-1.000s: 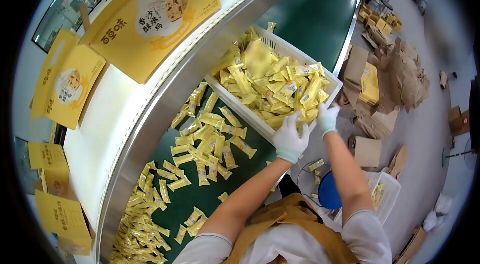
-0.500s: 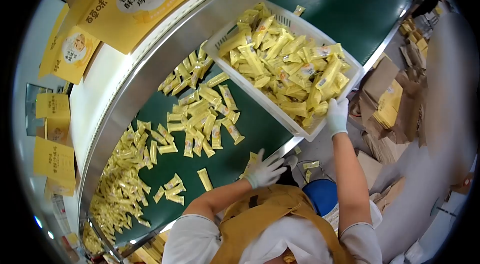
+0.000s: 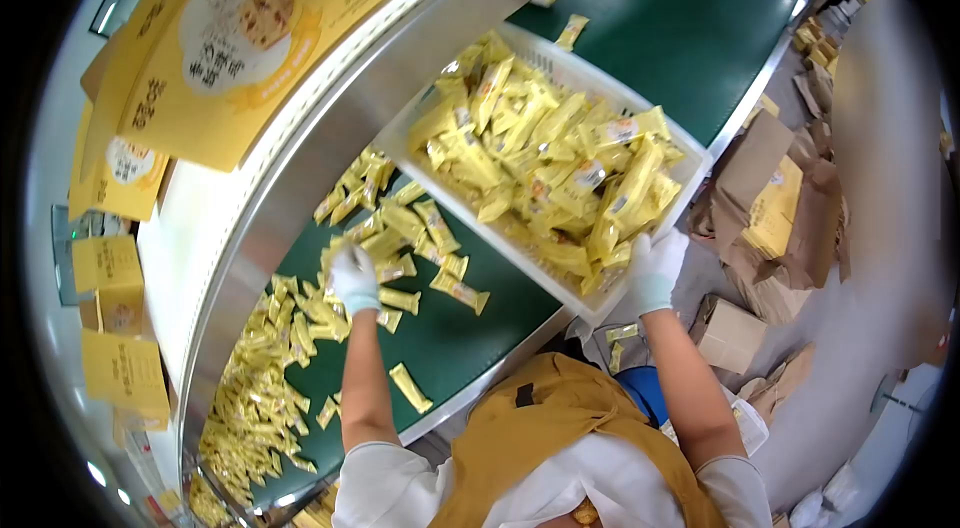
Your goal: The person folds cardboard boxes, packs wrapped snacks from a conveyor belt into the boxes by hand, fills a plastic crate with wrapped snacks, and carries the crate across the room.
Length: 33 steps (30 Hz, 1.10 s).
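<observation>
My left hand (image 3: 355, 278), in a pale glove, is over a cluster of yellow wrapped snack bars (image 3: 402, 222) on the green conveyor belt (image 3: 500, 310). Its fingers are mostly hidden, so I cannot tell whether they close on a bar. At the near right corner of a white plastic crate (image 3: 548, 276), my gloved right hand (image 3: 657, 270) grips the rim. That crate, heaped with snack bars (image 3: 560, 168), rests on the belt and is slightly tilted across the view. A dense pile of bars (image 3: 250, 393) lies farther left.
Yellow printed cartons (image 3: 260, 38) stand on the white ledge beyond the metal rail (image 3: 290, 163). To the right on the floor are an open brown carton (image 3: 740, 168), torn cardboard and a small box (image 3: 728, 333). A blue stool (image 3: 645, 393) is beside my apron.
My left hand has moved from the belt's near edge to the bars left of the crate. The crate appears slightly lower and farther left, with my right hand still at its corner.
</observation>
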### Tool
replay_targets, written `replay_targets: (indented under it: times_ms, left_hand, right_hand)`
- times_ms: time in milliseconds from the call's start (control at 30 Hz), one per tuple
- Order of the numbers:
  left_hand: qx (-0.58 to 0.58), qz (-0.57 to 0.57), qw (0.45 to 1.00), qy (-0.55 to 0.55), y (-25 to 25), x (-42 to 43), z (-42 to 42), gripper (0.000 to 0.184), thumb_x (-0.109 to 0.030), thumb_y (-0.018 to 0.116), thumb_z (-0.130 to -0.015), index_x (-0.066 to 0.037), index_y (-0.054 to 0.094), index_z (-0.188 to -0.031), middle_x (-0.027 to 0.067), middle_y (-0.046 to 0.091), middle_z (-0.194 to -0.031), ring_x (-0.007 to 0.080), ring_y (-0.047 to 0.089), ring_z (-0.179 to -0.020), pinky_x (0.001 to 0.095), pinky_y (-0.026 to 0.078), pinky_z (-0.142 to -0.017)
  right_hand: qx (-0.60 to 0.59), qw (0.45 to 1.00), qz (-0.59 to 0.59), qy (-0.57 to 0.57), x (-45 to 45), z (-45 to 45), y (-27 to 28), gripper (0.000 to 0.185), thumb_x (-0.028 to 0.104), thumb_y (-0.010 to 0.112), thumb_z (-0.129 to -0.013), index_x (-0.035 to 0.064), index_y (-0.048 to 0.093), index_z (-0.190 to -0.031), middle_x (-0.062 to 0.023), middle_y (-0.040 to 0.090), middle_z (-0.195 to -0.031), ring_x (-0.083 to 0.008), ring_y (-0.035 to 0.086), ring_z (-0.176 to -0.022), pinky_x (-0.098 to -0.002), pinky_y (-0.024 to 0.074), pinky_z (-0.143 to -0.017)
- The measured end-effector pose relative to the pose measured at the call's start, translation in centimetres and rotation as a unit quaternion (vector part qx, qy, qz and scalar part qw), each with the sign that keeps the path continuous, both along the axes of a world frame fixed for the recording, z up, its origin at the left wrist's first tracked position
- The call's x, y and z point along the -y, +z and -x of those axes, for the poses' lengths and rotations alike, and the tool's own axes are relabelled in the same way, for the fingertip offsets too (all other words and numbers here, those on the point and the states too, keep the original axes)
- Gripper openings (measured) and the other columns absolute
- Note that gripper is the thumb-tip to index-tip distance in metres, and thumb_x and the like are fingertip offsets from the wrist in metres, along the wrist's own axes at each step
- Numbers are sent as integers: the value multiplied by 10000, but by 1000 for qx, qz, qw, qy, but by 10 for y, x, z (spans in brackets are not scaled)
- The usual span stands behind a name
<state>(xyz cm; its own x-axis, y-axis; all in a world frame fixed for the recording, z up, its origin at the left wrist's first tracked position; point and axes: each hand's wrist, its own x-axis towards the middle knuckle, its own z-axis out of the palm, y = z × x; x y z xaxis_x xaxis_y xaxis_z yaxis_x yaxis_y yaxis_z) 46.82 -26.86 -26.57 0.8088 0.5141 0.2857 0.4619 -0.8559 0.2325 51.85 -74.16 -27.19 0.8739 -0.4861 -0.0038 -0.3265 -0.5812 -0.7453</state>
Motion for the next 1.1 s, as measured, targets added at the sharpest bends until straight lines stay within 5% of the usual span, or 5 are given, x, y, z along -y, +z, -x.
replay_targets:
  times_ms: [100,400,633,867,1100]
  left_hand:
    - [129,101,986,-41,26,-14,-127,409,-219,547,-967,21,585,-1296,232,606,-1296,310,603,-1177,430,445,-1015]
    - [-47,486,829,-275,37,55,-248,446,-211,321,-1065,-51,437,-1464,166,525,-1427,309,536,-1263,392,400,-1083]
    - [-261,439,843,-167,33,58,-158,837,-663,322,-999,26,435,-1460,116,562,-1378,235,555,-1195,321,442,-991]
    - [-180,586,773,-164,25,117,-172,697,-657,409,-985,-45,562,-1280,55,557,-1203,206,520,-1058,298,427,-937]
    - [-131,483,840,-212,23,120,-169,666,-493,574,-967,39,509,-1362,118,588,-1271,199,596,-1044,368,495,-852]
  right_hand:
    - [0,1000,-18,-11,2,0,-4,303,181,594,-833,-51,508,-1007,-270,529,-1003,-461,543,-940,-506,438,-873]
    - [-80,987,-140,2,34,0,0,322,200,581,-849,3,493,-1088,-273,624,-1005,-478,596,-976,-512,469,-881]
    - [-217,966,-138,-23,106,98,49,355,263,560,-879,23,471,-1125,-298,643,-977,-480,618,-951,-509,484,-879]
    - [-123,932,-331,-84,119,109,35,326,218,591,-885,23,489,-1125,-211,659,-878,-319,683,-768,-411,534,-675]
    - [-119,926,-337,-121,121,93,54,217,196,580,-870,47,537,-1020,-96,593,-743,-210,605,-552,-357,505,-555]
